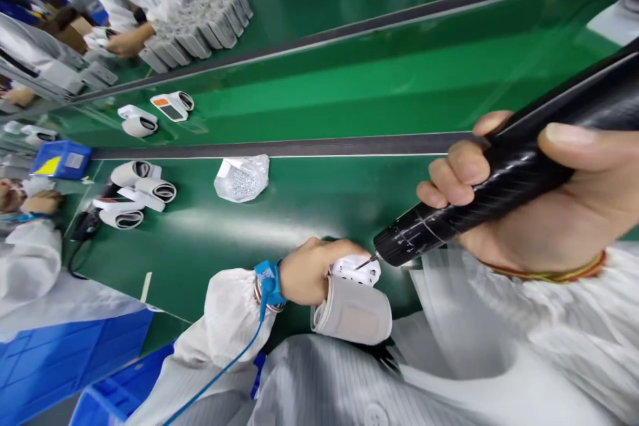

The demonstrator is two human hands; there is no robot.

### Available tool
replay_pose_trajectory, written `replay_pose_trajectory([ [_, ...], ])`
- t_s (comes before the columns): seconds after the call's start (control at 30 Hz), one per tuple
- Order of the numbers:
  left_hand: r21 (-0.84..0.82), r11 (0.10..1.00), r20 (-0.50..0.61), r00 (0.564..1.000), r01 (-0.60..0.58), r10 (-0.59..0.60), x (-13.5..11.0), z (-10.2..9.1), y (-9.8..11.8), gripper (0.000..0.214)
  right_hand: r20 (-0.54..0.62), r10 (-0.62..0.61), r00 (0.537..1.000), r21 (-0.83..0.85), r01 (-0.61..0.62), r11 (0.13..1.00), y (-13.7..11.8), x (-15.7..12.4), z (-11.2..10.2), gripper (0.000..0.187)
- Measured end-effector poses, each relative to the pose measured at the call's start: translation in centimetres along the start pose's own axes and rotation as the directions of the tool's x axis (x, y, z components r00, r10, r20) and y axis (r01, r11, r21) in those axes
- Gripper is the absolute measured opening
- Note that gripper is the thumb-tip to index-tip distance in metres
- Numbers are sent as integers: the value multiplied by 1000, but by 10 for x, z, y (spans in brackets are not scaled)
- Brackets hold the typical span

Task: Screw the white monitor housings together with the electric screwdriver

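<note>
My right hand is wrapped round a black electric screwdriver, tilted down to the left. Its thin bit meets the white plastic housing of a wrist blood pressure monitor, or ends just over it; I cannot tell which. Fingers of my left hand close round that monitor near the bench's front edge. The monitor's rolled light-grey cuff hangs toward me. A blue wrist strap with a cord sits on my left wrist.
A clear bag of small screws lies on the green bench. Several cuffed monitors are grouped at left, near a co-worker's hand. Beyond a dark rail, two monitors sit on the green belt. Blue bins stand lower left.
</note>
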State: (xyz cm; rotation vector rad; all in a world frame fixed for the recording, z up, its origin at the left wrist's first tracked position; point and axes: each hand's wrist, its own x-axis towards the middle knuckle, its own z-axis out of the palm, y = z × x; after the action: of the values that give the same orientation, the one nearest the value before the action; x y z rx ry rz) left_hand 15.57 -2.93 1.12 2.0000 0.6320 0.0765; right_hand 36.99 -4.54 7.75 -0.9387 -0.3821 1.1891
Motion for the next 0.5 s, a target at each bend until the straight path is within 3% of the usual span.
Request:
replay_pose_trajectory([
  [0.13, 31, 996, -13, 996, -83, 84, -3, 2, -1, 33, 236, -69, 969, 31, 63, 998, 6, -5, -9, 8],
  [0.5, 102, 988, -21, 993, -116, 119, -3, 3, -1, 32, 319, -45, 947, 79, 20, 997, 12, -11, -9, 18],
])
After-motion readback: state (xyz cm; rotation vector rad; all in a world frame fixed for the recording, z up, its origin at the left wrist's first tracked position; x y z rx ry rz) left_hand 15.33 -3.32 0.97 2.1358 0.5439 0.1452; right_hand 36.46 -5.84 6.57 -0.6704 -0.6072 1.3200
